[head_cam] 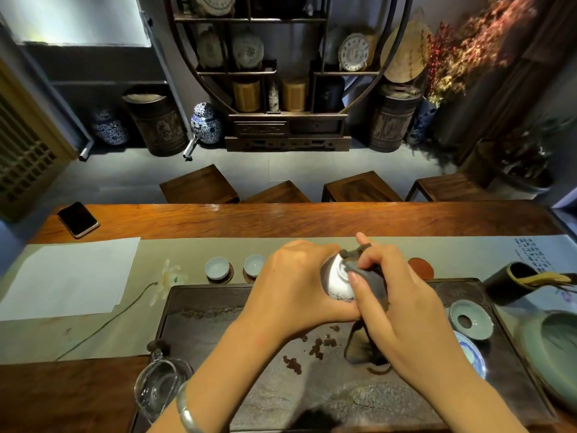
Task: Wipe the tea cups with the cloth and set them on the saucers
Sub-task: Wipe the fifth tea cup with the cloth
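Both hands share the grip on one small white tea cup (338, 281), held in the air above the dark tea tray (218, 307). The left hand (293, 285) curls around the cup's side, and the right hand (396, 295) pinches a grey cloth (371, 285) against the cup, with the cloth's loose end hanging down to the tray.

The cup looks thin, light and breakable, and probably slippery if damp, so it seems best held around its body, as it is now, not by the rim. The cloth is soft and limp and folds around the cup easily.

Two pale cups (217, 267) already sit on dark saucers (229, 275) on the table runner, just beyond the tray's far edge, left of the hands. An empty reddish saucer (421, 266) lies to the right, partly hidden behind the right hand. Loose tea leaves (315, 345) are scattered on the tray under the hands. A glass pitcher (159, 389) stands at the tray's near left corner, and a green lid (471, 318) and large green bowl (552, 348) crowd the right side. A phone (78, 218) and white paper (68, 276) lie far left on the tabletop.
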